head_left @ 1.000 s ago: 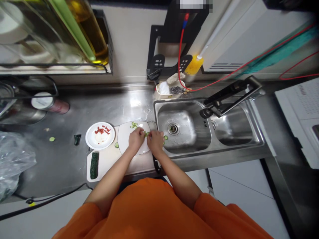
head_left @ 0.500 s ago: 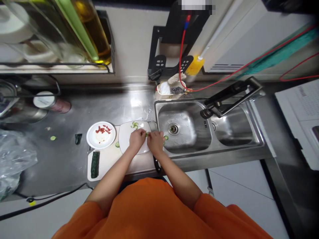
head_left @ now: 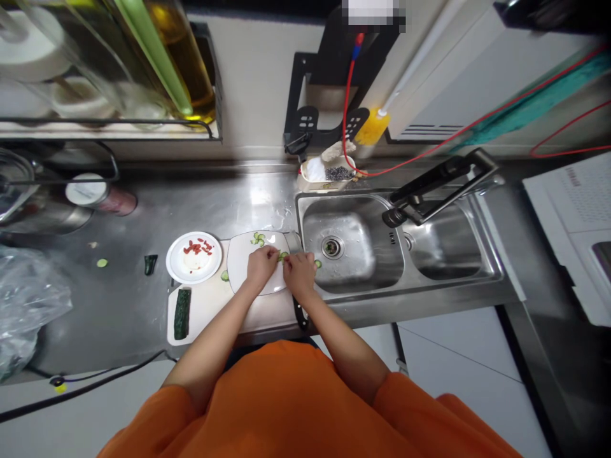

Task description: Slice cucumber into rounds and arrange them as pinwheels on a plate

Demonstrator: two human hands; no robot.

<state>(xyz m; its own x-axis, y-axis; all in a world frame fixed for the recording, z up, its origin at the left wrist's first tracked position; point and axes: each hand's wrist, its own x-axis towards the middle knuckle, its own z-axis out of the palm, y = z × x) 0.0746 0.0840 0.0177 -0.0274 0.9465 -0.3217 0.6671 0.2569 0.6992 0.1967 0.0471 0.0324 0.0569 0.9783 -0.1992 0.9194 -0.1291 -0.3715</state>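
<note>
Above a white squarish plate (head_left: pixel 241 264), my left hand (head_left: pixel 261 267) and my right hand (head_left: pixel 300 275) meet with fingers pinched on small cucumber slices (head_left: pixel 283 256). The fingers partly hide the slices. A small cluster of cut cucumber slices (head_left: pixel 258 238) lies at the plate's far edge. The plate rests on a white cutting board (head_left: pixel 210 318), which also bears a dark green cucumber piece (head_left: pixel 182 313) at its left. One loose slice (head_left: pixel 224 275) sits by the plate's left edge, another (head_left: pixel 317 263) just right of my right hand. A black-handled knife (head_left: pixel 300 313) lies below my right wrist.
A round white plate (head_left: pixel 172 267) with small red pieces stands at the board's upper left. To the right is a steel double sink (head_left: pixel 353 286) with a black faucet (head_left: pixel 420 191). A cucumber end (head_left: pixel 149 264) and a plastic bag (head_left: pixel 33 305) lie on the left counter.
Both hands stay almost in place, still pinching the cucumber slices; the fingers shift slightly. The view has moved very little.
</note>
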